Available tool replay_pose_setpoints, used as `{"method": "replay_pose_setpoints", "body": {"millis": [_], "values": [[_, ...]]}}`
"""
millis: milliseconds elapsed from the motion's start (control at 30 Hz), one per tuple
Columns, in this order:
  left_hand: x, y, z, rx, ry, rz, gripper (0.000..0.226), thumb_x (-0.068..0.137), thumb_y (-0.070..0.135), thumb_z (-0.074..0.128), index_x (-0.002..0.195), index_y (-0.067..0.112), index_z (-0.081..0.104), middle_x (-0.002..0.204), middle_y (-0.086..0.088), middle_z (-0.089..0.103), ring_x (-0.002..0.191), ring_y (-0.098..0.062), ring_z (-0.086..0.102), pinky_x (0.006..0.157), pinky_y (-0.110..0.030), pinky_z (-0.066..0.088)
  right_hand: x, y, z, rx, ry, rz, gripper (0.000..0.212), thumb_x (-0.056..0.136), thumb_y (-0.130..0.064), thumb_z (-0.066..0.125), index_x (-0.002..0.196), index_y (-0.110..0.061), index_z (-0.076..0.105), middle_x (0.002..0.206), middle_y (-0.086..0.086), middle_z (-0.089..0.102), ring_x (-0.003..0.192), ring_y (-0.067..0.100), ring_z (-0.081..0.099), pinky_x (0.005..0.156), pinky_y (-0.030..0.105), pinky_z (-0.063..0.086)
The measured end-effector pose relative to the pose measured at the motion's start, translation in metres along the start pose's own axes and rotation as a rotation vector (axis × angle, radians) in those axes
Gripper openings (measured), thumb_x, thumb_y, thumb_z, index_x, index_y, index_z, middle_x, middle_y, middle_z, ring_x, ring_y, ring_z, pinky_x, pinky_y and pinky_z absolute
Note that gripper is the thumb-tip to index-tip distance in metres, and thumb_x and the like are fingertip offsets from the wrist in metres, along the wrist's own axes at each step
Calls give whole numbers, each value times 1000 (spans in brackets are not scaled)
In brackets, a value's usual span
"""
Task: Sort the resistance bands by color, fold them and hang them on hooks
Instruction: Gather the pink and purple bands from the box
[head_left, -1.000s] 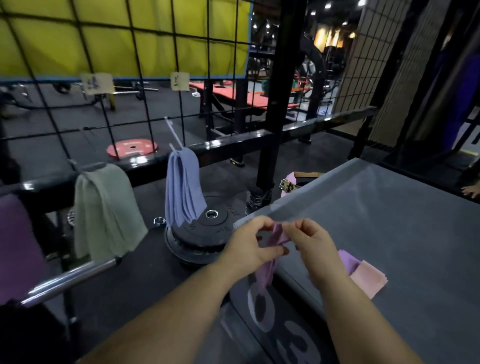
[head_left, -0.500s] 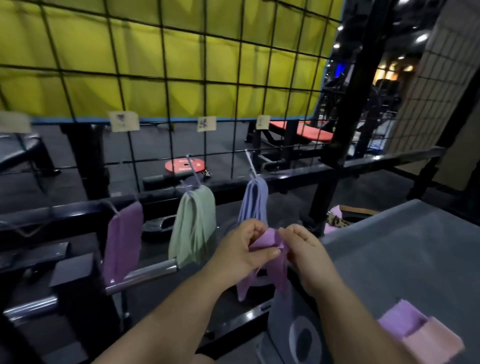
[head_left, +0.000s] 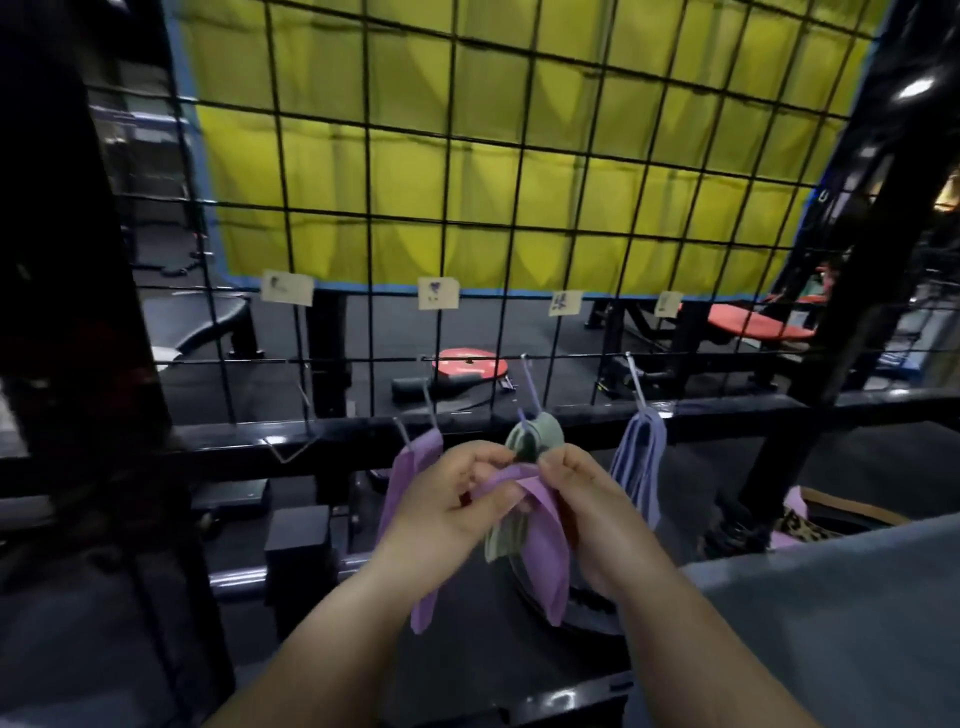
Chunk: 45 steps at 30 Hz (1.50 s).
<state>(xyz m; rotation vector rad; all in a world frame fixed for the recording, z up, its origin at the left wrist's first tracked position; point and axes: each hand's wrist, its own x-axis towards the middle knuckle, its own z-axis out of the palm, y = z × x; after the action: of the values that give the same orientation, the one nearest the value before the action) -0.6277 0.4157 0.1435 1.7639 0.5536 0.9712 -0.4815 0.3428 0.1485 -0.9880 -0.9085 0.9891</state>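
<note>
My left hand (head_left: 452, 499) and my right hand (head_left: 587, 493) both pinch the top of a folded purple band (head_left: 540, 545), whose ends hang down between them. Behind my hands, on hooks of the black wire grid (head_left: 467, 208), hang a purple band (head_left: 410, 473), a green band (head_left: 540, 441) and a blue band (head_left: 641, 462). An empty hook (head_left: 296, 441) sticks out to the left of them. Small paper labels (head_left: 438, 293) are clipped to the grid above the hooks.
A grey table (head_left: 831, 623) fills the lower right. A leopard-print bag (head_left: 810, 525) sits past its far edge. A black weight plate (head_left: 582, 608) lies on the floor under the held band. A black rail (head_left: 727, 410) runs behind the hooks; a thick black post (head_left: 67, 260) stands left.
My view has swung left and up toward the grid. Both hands have carried the purple band from the table's edge to in front of the green and purple bands on the hooks.
</note>
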Motion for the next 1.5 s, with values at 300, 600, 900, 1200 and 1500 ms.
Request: {"method": "replay_pose_setpoints", "body": {"millis": [300, 600, 900, 1200, 1500], "values": [[-7, 19, -63, 35, 18, 5, 23, 65, 40, 79, 80, 30, 65, 76, -13, 61, 69, -22, 54, 68, -39, 47, 10, -18, 31, -317, -156, 275, 33, 82, -34, 73, 97, -4, 69, 64, 3, 59, 55, 16, 51, 53, 29, 42], [-5, 23, -99, 14, 122, -1, 11, 79, 5, 75, 79, 13, 69, 93, -3, 72, 77, -9, 66, 64, -16, 49, 33, -30, 63, -287, -106, 266, 12, 93, -18, 61, 84, -9, 60, 62, 1, 57, 47, 11, 47, 45, 22, 37], [7, 17, -105, -149, 314, 41, 22, 82, -2, 69, 76, 18, 74, 93, 5, 74, 90, -9, 68, 76, -17, 52, 57, -35, 87, -455, -31, 144, 13, 96, -24, 57, 87, -15, 60, 67, -2, 64, 54, 8, 54, 49, 20, 39], [17, 2, -79, 62, 531, -25, 17, 87, 14, 70, 81, 30, 69, 80, 6, 69, 77, -10, 64, 69, -19, 48, 69, -22, 95, -653, 184, 146, 18, 95, -33, 53, 83, -20, 55, 86, 1, 59, 75, 16, 50, 64, 29, 38], [16, 1, -69, -88, 497, -96, 14, 92, 12, 63, 83, 21, 68, 83, 1, 70, 75, -11, 63, 67, -19, 49, 72, -28, 100, -561, 190, 278, 12, 98, -24, 53, 99, -14, 60, 83, 5, 55, 63, 17, 44, 53, 24, 32]]}}
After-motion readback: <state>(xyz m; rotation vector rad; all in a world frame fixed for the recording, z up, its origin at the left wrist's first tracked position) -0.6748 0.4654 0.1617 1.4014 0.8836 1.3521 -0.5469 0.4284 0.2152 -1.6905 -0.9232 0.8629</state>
